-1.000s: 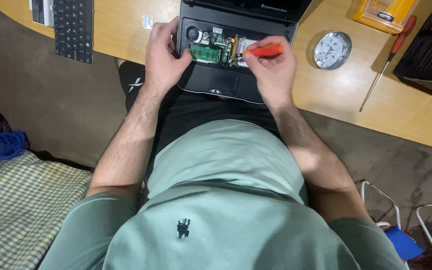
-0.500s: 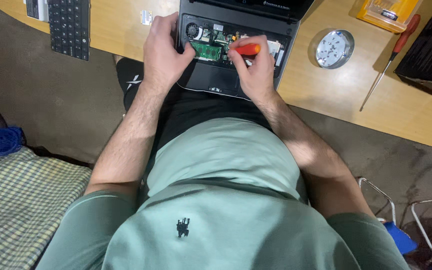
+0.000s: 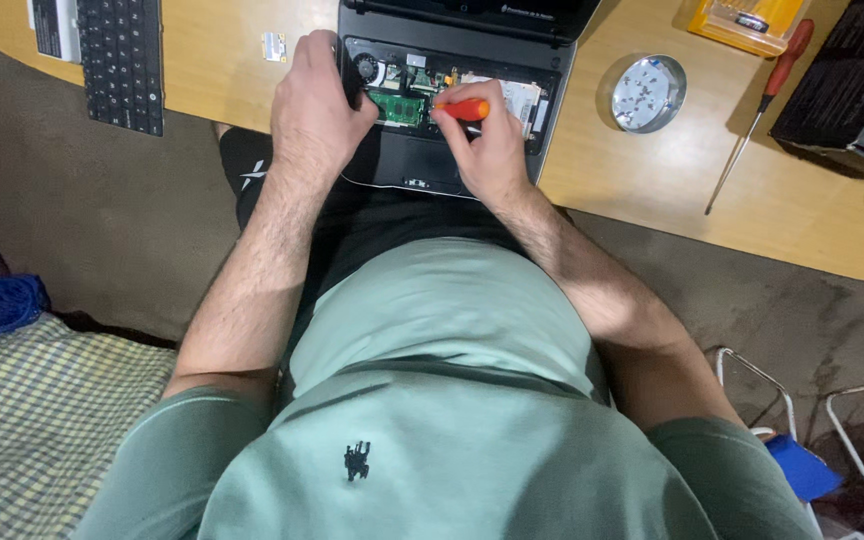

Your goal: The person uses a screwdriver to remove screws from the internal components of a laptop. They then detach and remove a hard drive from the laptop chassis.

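A black laptop point(image 3: 407, 165) lies opened up on the wooden desk point(image 3: 612, 180), its keyboard removed so the green circuit board point(image 3: 397, 105) and fan show. My left hand point(image 3: 314, 100) rests on the laptop's left side, gripping its edge. My right hand point(image 3: 487, 145) is closed around a small screwdriver with an orange handle point(image 3: 469, 109), its tip pointing left into the exposed board area.
A loose black keyboard point(image 3: 120, 60) lies at the desk's left. A round silver dish point(image 3: 649, 93), a long red-handled screwdriver point(image 3: 757, 110), a yellow case point(image 3: 747, 20) and a black box point(image 3: 852, 90) sit to the right. Metal chair legs point(image 3: 832, 430) stand lower right.
My right hand has shifted left with the orange screwdriver, from the laptop's right part toward the middle of the board. My left hand stays on the left edge.
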